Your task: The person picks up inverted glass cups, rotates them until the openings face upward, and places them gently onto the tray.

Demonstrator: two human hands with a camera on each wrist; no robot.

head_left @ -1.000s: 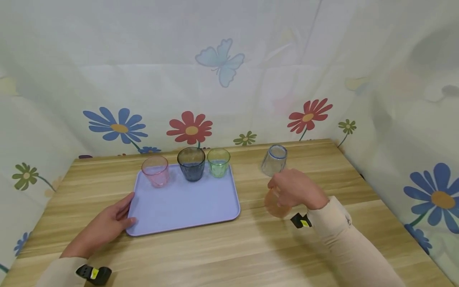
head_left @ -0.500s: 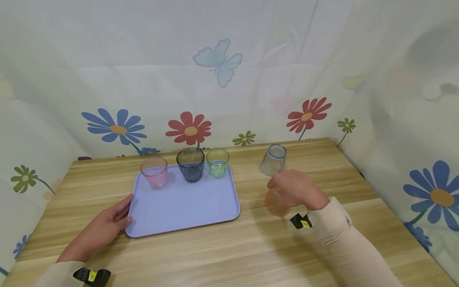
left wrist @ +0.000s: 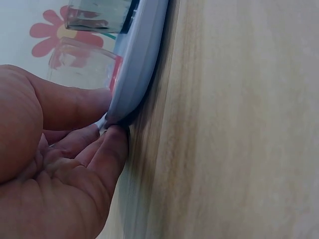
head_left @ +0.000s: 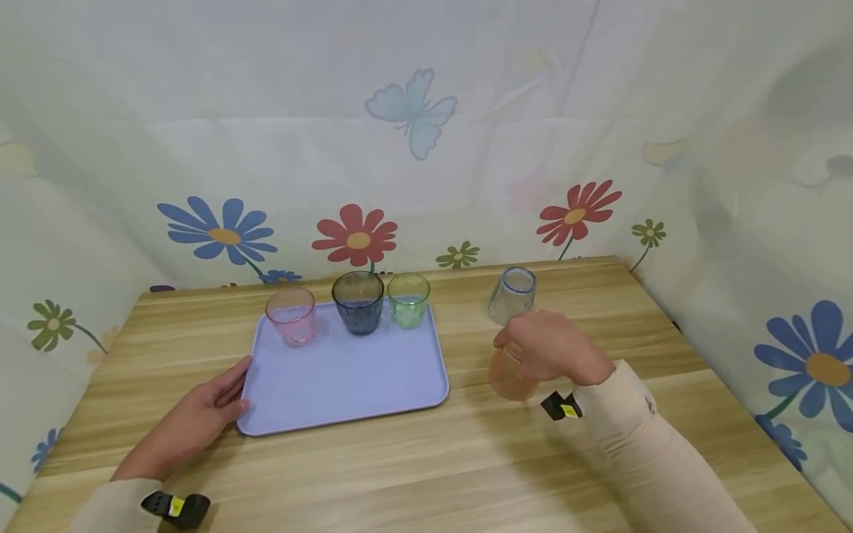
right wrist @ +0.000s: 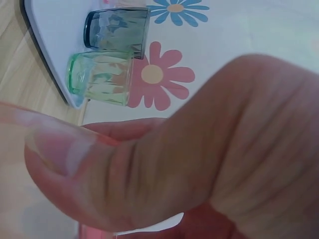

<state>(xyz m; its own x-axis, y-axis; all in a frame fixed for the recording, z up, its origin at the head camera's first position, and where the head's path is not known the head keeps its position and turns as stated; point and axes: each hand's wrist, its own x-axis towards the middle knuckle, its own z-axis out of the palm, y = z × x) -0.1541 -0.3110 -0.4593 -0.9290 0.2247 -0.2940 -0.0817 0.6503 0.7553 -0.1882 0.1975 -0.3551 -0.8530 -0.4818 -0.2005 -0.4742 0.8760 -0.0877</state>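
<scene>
My right hand (head_left: 549,344) grips an orange glass (head_left: 509,377) on the table, right of the tray; the hand covers much of it. The right wrist view shows the thumb (right wrist: 99,174) bent against its side. My left hand (head_left: 200,418) pinches the left edge of a lavender tray (head_left: 346,377), with the thumb (left wrist: 75,104) over the rim and fingertips (left wrist: 115,142) at its underside. Upright along the tray's far side stand a pink glass (head_left: 293,318), a dark grey glass (head_left: 360,307) and a green glass (head_left: 409,302).
Behind my right hand a clear bluish glass (head_left: 512,296) stands upside down on the wooden table (head_left: 400,474). A flower-printed cloth (head_left: 280,133) hangs close behind the table's far edge and on both sides.
The head view has shifted slightly. Both hands, the tray and the glasses stay in the same places relative to one another.
</scene>
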